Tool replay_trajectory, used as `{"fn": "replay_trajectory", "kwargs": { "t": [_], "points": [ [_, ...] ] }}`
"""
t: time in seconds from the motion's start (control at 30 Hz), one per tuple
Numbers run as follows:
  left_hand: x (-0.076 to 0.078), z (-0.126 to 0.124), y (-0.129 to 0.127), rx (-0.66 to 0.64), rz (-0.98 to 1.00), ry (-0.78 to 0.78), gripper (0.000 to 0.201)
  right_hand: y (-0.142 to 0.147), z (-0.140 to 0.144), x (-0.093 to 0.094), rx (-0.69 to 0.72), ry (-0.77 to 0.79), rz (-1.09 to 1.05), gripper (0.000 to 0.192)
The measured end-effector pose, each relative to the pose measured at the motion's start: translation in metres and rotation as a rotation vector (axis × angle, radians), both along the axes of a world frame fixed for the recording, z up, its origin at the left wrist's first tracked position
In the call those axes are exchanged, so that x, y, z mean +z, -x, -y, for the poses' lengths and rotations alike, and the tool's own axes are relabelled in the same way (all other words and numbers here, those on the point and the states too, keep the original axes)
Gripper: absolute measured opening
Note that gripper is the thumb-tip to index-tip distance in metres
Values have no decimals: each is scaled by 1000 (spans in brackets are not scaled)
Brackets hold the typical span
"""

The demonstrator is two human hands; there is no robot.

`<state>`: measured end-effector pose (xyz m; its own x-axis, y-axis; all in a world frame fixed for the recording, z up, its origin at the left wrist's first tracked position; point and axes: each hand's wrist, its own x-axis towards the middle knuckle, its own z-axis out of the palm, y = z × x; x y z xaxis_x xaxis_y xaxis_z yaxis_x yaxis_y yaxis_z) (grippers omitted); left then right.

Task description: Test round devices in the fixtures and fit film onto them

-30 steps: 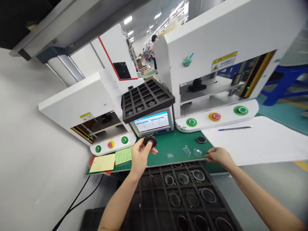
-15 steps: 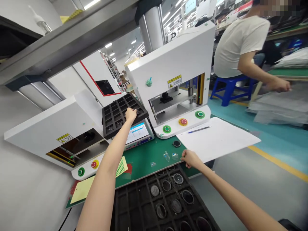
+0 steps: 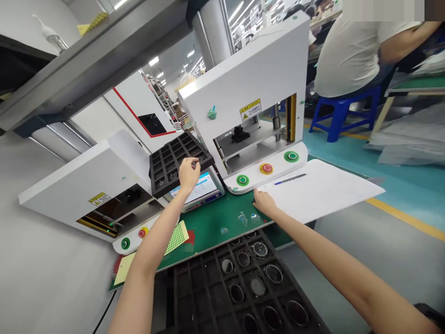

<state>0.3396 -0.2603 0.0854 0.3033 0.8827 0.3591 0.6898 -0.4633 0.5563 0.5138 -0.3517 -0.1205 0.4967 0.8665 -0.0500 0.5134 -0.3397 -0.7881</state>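
My left hand reaches over the front edge of a raised black compartment tray. Its fingers are pinched at a front compartment; a dark round edge shows by the fingertips, but I cannot make out what they hold. Small ring-shaped parts sit in compartments to its left. On the green bench, my right hand is closed over a black round disc, mostly hidden under the fingers. Bits of clear film lie just in front of it. Below, a larger black tray holds several round lens-like discs.
Two white press machines with green and red buttons flank a small screen. White paper with a pen lies at the right. A yellow sheet with green dots lies at the left. A person in white sits on a blue stool.
My right hand has moved from the bench's front edge, back and left, onto the black disc. My left hand stays at the raised tray. The view has shifted slightly.
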Motion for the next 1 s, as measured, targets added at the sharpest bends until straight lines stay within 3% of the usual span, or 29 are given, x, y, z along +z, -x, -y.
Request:
{"fn": "replay_trajectory", "kwargs": {
  "t": [0.07,0.17,0.27,0.33,0.43,0.57,0.63,0.73,0.87,1.0],
  "points": [
    [-17,36,23,-85,45,115,17,1,7,4,-11,-39,-74,36],
    [-59,95,65,-210,119,449,13,15,33,7,17,-120,-216,37],
    [-102,153,98,-290,270,824,39,54,79,20,148,-272,-409,50],
    [-122,187,110,-290,435,987,59,86,117,35,279,-395,-548,58],
    [-130,223,117,-223,739,1089,74,131,167,54,418,-556,-716,52],
    [-119,249,121,-72,1117,1245,54,166,195,60,483,-670,-874,39],
    [-112,254,125,2,1154,1234,48,170,198,60,522,-674,-873,40],
    [-106,258,132,37,1053,988,41,166,204,66,505,-711,-722,45],
    [-101,262,144,-19,789,628,17,163,212,79,364,-739,-399,30],
    [-96,266,153,-118,568,394,9,163,216,89,326,-702,-288,22]
  ]
}}
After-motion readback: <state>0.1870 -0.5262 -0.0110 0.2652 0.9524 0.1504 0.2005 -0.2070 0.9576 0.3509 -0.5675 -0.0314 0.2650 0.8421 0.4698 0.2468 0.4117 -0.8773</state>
